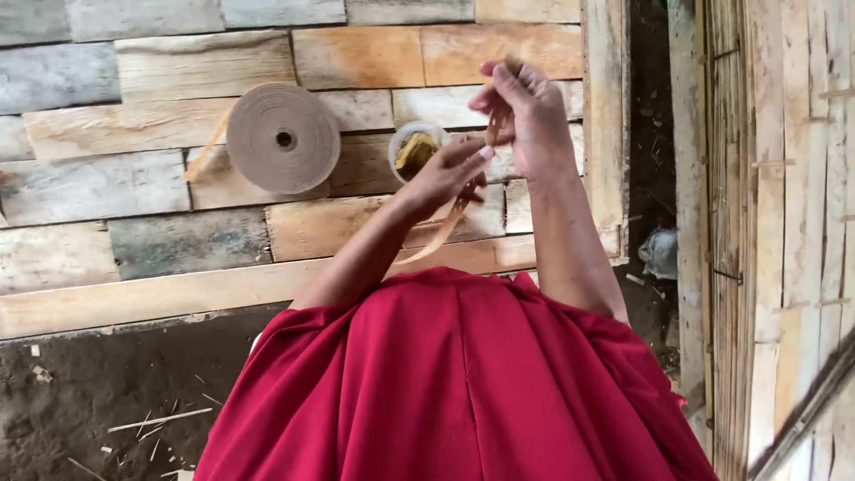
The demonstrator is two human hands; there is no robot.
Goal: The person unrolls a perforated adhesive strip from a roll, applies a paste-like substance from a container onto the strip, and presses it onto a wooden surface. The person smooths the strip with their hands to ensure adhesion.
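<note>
My right hand [534,111] is raised over the wooden platform [134,187] and pinches the upper end of a thin tan strip [445,233]. My left hand [450,169] grips the same strip lower down, just left of the right hand. The strip hangs on from the hands in a curve toward my red garment [463,383]. A large flat roll of tan strip [283,138] lies on the platform to the left of my hands. A small clear bowl with yellowish contents [415,147] sits right behind my left hand.
The platform is made of rough planks and ends at a wooden edge beam [606,125] on the right. Beyond it are a dark gap with debris [655,223] and a bamboo slat wall [784,223]. Bare earth with splinters [116,401] lies at lower left.
</note>
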